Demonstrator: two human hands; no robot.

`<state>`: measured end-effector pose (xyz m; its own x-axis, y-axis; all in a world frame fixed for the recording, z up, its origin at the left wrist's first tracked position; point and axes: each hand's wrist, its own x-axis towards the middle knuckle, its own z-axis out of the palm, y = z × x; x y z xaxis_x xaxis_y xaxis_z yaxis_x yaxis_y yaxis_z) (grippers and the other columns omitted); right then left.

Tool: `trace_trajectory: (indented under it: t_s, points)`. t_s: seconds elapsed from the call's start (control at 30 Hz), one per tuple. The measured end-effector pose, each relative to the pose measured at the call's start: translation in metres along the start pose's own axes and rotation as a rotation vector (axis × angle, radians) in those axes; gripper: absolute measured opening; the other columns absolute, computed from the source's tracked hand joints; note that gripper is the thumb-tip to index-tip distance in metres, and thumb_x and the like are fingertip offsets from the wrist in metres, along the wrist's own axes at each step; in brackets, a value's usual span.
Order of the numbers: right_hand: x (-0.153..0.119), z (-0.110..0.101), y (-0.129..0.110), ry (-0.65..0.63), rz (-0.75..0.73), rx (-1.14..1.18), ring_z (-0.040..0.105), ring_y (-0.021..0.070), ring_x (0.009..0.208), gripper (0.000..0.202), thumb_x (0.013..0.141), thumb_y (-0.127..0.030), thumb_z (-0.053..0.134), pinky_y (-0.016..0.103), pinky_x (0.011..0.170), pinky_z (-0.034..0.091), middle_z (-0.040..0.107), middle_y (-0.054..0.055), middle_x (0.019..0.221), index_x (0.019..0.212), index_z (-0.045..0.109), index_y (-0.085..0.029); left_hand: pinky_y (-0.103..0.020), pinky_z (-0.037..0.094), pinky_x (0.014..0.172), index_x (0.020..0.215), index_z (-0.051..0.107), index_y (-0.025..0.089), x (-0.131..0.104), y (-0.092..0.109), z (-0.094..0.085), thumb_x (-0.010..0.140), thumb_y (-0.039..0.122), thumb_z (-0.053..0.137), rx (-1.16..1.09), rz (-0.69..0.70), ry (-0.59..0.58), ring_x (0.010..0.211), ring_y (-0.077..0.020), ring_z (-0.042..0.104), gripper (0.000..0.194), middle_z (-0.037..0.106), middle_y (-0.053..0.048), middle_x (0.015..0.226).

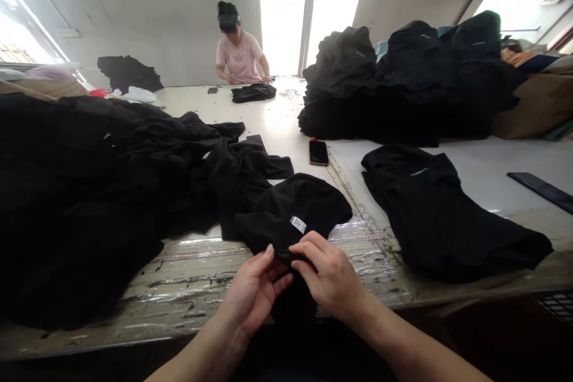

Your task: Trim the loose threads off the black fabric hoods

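Observation:
A black garment (286,197) with a white label (298,225) lies at the table's front edge, its lower part hanging over toward me. My left hand (256,286) is closed on the near edge of this cloth, thumb up and fingers curled beneath. Opposite it, my right hand (329,271) pinches the same dark edge between thumb and fingers. A narrow dark strip shows between the two hands; whether it is a fold or a small tool, I cannot tell. The label sits just above my right fingertips.
A big heap of black garments (80,191) covers the left side. Another black garment (434,209) lies flat at right, before tall black stacks (403,89). A phone (319,153) and a dark flat bar (541,191) rest on the table. Across it, a person (242,57) handles folded black cloth (253,93).

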<state>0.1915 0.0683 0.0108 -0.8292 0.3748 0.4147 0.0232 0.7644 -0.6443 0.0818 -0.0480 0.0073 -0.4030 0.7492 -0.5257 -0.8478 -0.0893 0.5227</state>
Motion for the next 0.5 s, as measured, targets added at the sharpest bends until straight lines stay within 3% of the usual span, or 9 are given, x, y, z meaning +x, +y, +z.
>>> trace_trajectory:
  t_s: [0.3, 0.4, 0.5]
  points:
    - [-0.0005, 0.0018, -0.0007, 0.037, 0.029, 0.108, 0.057, 0.0159, 0.076, 0.018, 0.080, -0.009, 0.054, 0.027, 0.066, 0.049, 0.057, 0.005, 0.089, 0.094, 0.060, -0.018, -0.029, 0.052, 0.070, 0.086, 0.068, 0.011, 0.0021, -0.0047, -0.0010, 0.082, 0.024, 0.065, 0.049, 0.044, 0.004, 0.080, -0.0172, 0.062, 0.014, 0.066, -0.009, 0.088]
    - [0.0031, 0.0013, -0.0050, 0.001, 0.066, 0.161, 0.057, 0.0170, 0.077, 0.022, 0.074, -0.012, 0.061, 0.028, 0.066, 0.048, 0.058, 0.006, 0.089, 0.095, 0.059, -0.017, -0.026, 0.050, 0.067, 0.081, 0.068, 0.011, 0.0019, -0.0077, -0.0004, 0.079, 0.033, 0.068, 0.221, 0.114, -0.072, 0.074, -0.0156, 0.061, 0.022, 0.066, -0.007, 0.080]
    - [0.0079, -0.0006, -0.0046, -0.055, 0.212, 0.280, 0.056, 0.0154, 0.072, 0.008, 0.075, -0.014, 0.059, 0.028, 0.065, 0.046, 0.060, 0.004, 0.079, 0.082, 0.062, -0.017, -0.022, 0.047, 0.061, 0.075, 0.067, 0.012, 0.0044, -0.0002, -0.0002, 0.077, 0.040, 0.069, 0.511, 0.310, -0.034, 0.065, -0.0121, 0.058, 0.029, 0.064, -0.004, 0.071]
